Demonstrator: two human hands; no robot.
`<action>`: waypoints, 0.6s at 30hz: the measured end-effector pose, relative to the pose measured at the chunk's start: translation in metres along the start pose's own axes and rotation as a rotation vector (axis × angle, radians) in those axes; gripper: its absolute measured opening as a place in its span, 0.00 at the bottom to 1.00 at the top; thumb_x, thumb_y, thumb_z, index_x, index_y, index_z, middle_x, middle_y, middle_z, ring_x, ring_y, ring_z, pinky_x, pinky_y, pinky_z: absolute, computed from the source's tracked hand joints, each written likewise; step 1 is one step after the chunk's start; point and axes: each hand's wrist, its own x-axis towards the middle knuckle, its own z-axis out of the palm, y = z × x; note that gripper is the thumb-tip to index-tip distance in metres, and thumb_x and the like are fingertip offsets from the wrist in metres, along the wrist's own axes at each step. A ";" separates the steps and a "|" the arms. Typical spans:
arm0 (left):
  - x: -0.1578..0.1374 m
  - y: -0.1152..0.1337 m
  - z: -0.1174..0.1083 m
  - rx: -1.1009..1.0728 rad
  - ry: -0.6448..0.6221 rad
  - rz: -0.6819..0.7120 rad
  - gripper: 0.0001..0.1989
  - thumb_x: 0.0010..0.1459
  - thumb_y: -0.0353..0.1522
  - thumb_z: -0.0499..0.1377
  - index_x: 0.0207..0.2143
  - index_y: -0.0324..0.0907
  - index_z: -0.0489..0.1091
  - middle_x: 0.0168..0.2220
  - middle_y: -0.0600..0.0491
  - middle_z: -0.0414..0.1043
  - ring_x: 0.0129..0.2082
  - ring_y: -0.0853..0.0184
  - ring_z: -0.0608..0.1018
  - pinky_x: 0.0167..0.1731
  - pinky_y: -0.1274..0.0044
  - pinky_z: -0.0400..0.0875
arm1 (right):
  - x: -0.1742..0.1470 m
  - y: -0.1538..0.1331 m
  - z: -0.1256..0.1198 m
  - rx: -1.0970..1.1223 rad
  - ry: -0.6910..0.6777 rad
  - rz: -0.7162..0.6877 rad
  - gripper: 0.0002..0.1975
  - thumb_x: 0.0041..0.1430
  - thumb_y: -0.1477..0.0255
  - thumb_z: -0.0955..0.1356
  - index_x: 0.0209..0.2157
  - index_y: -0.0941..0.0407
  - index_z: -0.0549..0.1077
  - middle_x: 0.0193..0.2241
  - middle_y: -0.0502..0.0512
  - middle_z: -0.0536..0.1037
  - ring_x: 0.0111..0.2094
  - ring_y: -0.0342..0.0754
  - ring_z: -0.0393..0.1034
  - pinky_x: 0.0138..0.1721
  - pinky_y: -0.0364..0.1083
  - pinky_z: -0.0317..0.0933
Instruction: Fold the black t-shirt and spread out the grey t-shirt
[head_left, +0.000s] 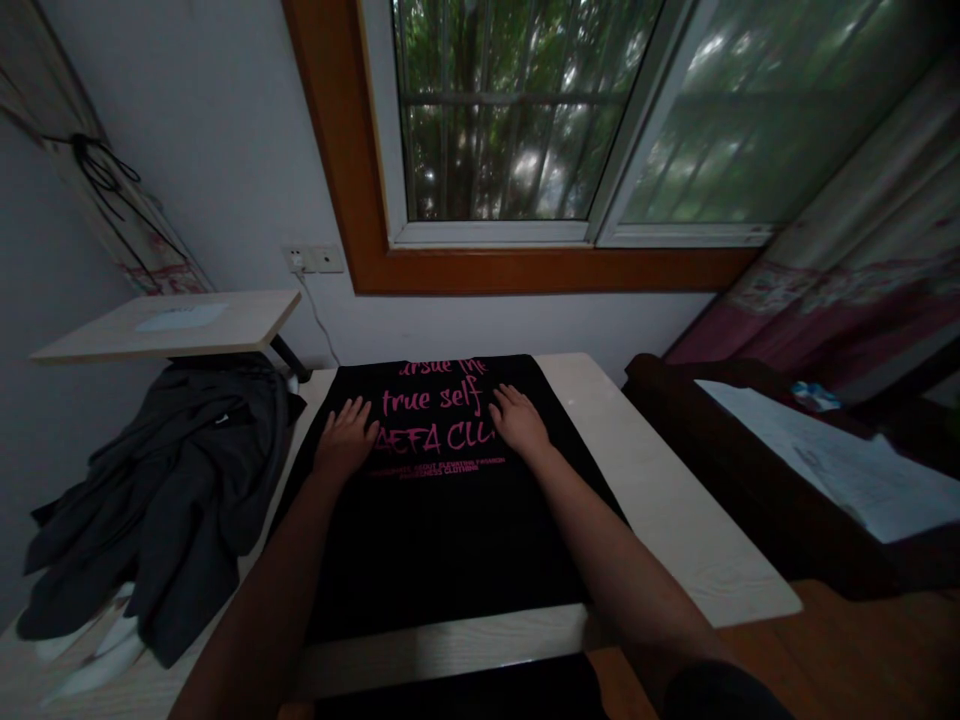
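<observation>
A black cloth garment (450,550) with pink lettering, probably a shirt, lies spread flat over the pale wooden table (660,500). My left hand (347,437) rests on its left part, fingers stretched out, beside the printed words. On the right side of the print, my right hand (519,420) lies flat with its fingers spread, covering the ends of some letters. Both palms face down on the fabric and neither hand grips it. The far end of the garment reaches the table's back edge near the wall.
Dark grey clothes (172,480) lie heaped at the left, under a small raised wooden shelf (262,312). A wall socket (311,259) has a white cable plugged in. At the right stands dark brown furniture (757,490) with a white sheet (832,455) on it. A window is ahead.
</observation>
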 end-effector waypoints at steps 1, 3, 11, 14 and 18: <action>-0.002 -0.009 0.000 0.003 0.007 -0.013 0.29 0.69 0.42 0.45 0.67 0.38 0.58 0.70 0.44 0.52 0.71 0.56 0.55 0.68 0.59 0.49 | 0.000 0.012 -0.002 -0.014 0.008 0.020 0.24 0.70 0.66 0.60 0.62 0.61 0.68 0.65 0.63 0.65 0.67 0.56 0.56 0.67 0.56 0.49; -0.005 -0.026 -0.001 0.007 0.014 -0.037 0.29 0.69 0.41 0.45 0.67 0.37 0.58 0.70 0.43 0.53 0.71 0.56 0.55 0.68 0.60 0.49 | -0.002 0.037 -0.004 -0.038 0.044 0.050 0.24 0.70 0.67 0.60 0.61 0.62 0.69 0.64 0.64 0.67 0.66 0.55 0.57 0.67 0.54 0.50; -0.014 -0.052 -0.004 0.006 0.129 -0.124 0.24 0.66 0.35 0.49 0.61 0.36 0.67 0.66 0.44 0.61 0.68 0.56 0.60 0.67 0.64 0.53 | -0.015 0.080 -0.023 -0.086 0.148 0.170 0.19 0.67 0.71 0.61 0.54 0.60 0.76 0.55 0.62 0.75 0.56 0.56 0.66 0.60 0.53 0.59; -0.017 -0.051 -0.009 0.013 0.239 -0.153 0.22 0.64 0.30 0.49 0.57 0.36 0.71 0.60 0.41 0.67 0.61 0.55 0.67 0.63 0.66 0.59 | -0.020 0.071 -0.031 -0.158 0.133 0.243 0.19 0.67 0.72 0.61 0.54 0.57 0.75 0.54 0.62 0.74 0.52 0.58 0.65 0.55 0.53 0.61; -0.023 -0.047 -0.018 0.033 0.271 -0.263 0.22 0.64 0.31 0.50 0.59 0.38 0.68 0.54 0.41 0.67 0.53 0.56 0.73 0.55 0.69 0.67 | -0.024 0.062 -0.042 -0.238 0.089 0.335 0.20 0.71 0.68 0.58 0.57 0.53 0.72 0.51 0.63 0.71 0.49 0.57 0.67 0.47 0.50 0.64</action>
